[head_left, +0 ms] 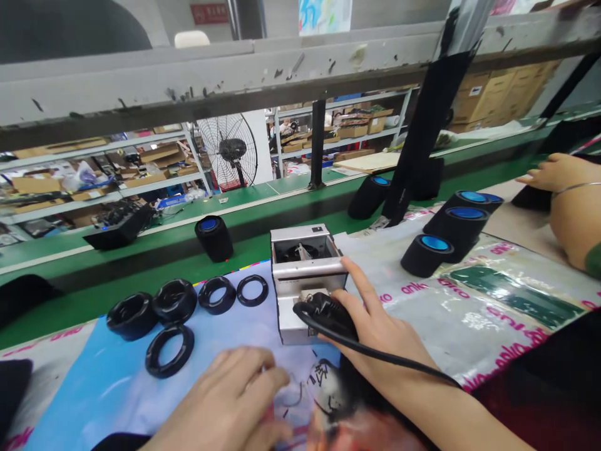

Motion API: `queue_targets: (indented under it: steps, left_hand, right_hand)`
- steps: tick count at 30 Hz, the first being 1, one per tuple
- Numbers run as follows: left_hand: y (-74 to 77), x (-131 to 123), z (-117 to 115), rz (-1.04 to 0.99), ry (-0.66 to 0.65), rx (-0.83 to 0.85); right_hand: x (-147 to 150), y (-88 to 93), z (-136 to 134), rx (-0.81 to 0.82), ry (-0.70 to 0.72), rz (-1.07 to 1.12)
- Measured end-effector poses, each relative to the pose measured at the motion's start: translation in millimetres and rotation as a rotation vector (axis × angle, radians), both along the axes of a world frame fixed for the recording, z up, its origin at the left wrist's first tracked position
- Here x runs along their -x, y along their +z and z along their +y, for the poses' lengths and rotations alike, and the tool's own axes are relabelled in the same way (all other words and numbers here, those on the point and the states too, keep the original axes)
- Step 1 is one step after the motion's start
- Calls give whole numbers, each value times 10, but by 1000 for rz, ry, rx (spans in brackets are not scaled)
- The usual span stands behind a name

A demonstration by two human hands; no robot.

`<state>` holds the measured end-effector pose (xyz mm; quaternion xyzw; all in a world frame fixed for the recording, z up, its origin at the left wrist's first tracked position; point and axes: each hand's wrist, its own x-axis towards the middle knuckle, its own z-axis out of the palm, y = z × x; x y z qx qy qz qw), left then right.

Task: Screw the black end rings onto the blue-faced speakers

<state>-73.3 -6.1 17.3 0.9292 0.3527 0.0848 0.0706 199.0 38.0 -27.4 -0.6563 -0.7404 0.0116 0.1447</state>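
My right hand grips a black corded part, pressing it against the front of a small silver metal machine, whose open top shows dark workings. A black cable runs from the part across my wrist. My left hand lies curled at the bottom of the view, near thin black scraps on a blue printed sheet; I cannot tell whether it holds anything. Several black rubber rings lie on the sheet left of the machine.
Several black cylindrical speakers with blue tops stand on plastic film to the right. Another speaker stands on a green conveyor behind the machine. A co-worker's hand rests at the right edge. A grey steel rail crosses above.
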Motion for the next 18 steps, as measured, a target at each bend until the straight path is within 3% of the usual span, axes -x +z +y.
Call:
queue_targets:
  steps: [4, 7, 11, 18]
  left_hand:
    - [16, -425, 472, -59, -140, -326]
    - [-82, -583, 689, -79, -214, -426]
    - [-186, -597, 802, -110, -249, -453]
    - [-193, -620, 861, -135, -286, -493]
  right_hand:
    - [-7, -23, -31, -32, -8, 21]
    - [-13, -12, -23, -43, -19, 56]
    - [-2, 31, 12, -43, -31, 120]
    - [37, 66, -10, -47, -87, 266]
